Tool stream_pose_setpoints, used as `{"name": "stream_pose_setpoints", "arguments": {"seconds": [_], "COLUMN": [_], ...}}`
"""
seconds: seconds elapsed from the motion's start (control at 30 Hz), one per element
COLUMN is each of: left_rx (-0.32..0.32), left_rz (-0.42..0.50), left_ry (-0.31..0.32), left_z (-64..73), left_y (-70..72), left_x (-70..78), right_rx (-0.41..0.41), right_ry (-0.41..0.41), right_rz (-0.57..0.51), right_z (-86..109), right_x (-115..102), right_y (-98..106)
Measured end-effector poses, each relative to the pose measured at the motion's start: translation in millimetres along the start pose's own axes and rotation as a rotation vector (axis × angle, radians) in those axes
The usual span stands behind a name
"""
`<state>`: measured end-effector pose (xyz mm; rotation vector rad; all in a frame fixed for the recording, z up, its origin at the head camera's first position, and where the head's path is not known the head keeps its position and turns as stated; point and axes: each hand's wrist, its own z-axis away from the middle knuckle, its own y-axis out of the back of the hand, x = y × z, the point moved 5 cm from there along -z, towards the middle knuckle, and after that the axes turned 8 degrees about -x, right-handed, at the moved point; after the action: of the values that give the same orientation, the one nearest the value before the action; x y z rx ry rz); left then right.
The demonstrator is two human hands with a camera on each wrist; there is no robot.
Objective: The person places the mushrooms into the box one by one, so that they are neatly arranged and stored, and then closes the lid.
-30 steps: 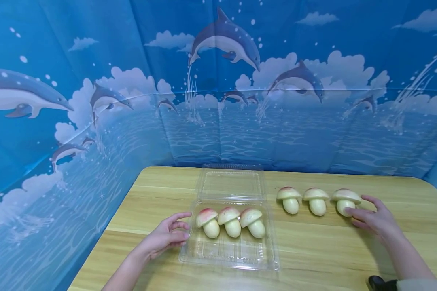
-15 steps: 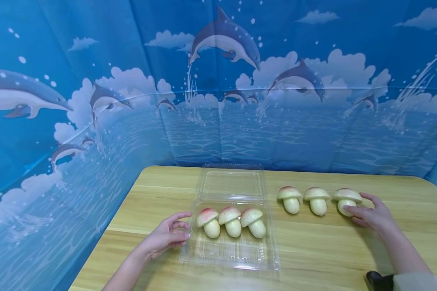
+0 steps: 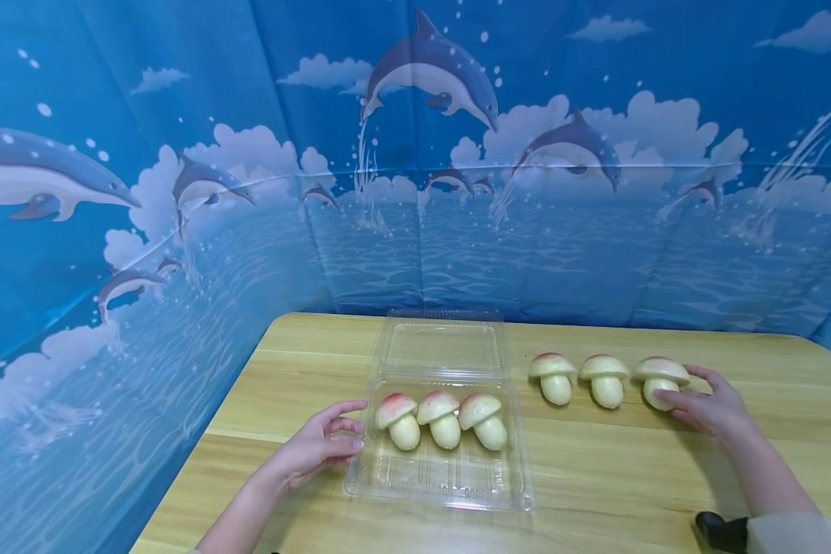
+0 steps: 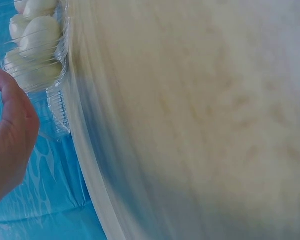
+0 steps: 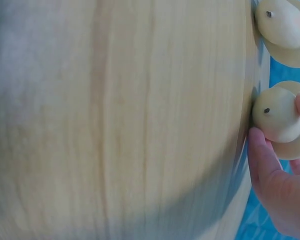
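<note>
In the head view, my left hand [image 3: 316, 444] rests against the left side of an open clear plastic clamshell box [image 3: 438, 486], its fingers loosely bent and touching the wall. Three toy mushrooms with pinkish-cream caps lie in the box: a left one [image 3: 405, 432], a middle one [image 3: 445, 431] and a right one [image 3: 490, 435]. To the right of the box, three more mushrooms stand in a row. My right hand [image 3: 715, 408] grips the rightmost mushroom [image 3: 659, 382], thumb on its stem and fingers round its right side. The right wrist view shows this mushroom [image 5: 277, 117] between thumb and fingers.
The other mushrooms in the row are a left one [image 3: 554, 378] and a middle one [image 3: 605, 381]. The box's lid [image 3: 445, 346] lies folded back. All rest on a wooden table [image 3: 609, 477], before a blue dolphin-print curtain [image 3: 450, 254].
Both hands hold almost the same places. The whole view shifts slightly, and the mushrooms stay where they were.
</note>
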<state>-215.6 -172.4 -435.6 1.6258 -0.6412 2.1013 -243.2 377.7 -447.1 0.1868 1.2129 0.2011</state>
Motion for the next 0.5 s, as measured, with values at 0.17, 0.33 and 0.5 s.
{"name": "stream_pose_setpoints", "arguments": {"seconds": [0.17,0.33,0.5], "left_rx": [-0.003,-0.007,-0.007], "left_rz": [0.009,0.008,0.006], "left_ry": [-0.003,-0.008,-0.009], "left_z": [-1.1,-1.9,-3.0], "left_y": [0.8,2.0,2.8], "left_x": [-1.5,-2.4,-3.3], "right_rx": [-0.005,-0.023,-0.050], "right_ry": [-0.011,-0.015,0.032], "right_rz": [-0.015,-0.018,-0.058], "right_z": [2.7,5.8,11.3], "right_x": [-1,-2,-4], "right_y": [-1,-1,-3]}}
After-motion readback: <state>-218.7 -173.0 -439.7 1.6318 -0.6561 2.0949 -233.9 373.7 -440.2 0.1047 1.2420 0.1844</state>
